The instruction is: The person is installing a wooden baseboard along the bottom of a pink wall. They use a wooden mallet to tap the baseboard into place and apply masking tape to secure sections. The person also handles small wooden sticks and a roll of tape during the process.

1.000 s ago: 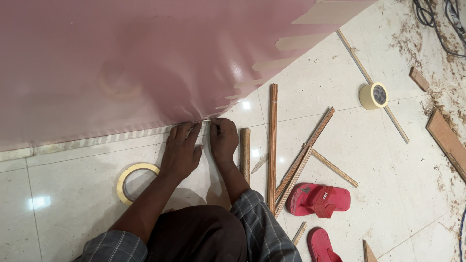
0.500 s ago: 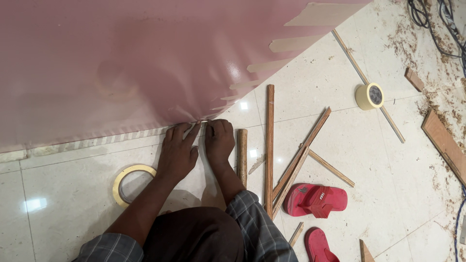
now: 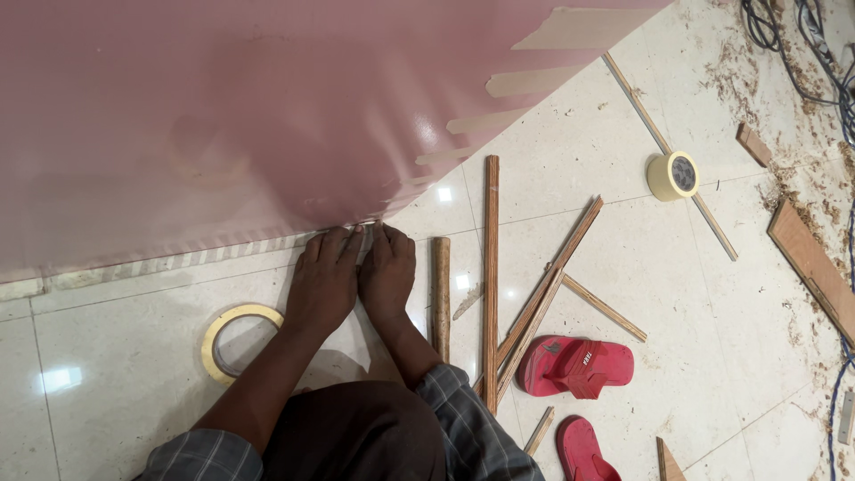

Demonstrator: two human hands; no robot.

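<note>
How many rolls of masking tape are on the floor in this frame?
2. One roll of masking tape lies flat beside the left hand, near the pink sheet's lower edge. The other roll stands further off to the right, against a thin wooden strip. More could be hidden under the sheet.

Bright, even indoor light from overhead. Small glare spots on glossy floor tiles, near left and centre. Soft sheen on pink panel. Soft shadows under forearms. Sharp focus, no blur.
</note>
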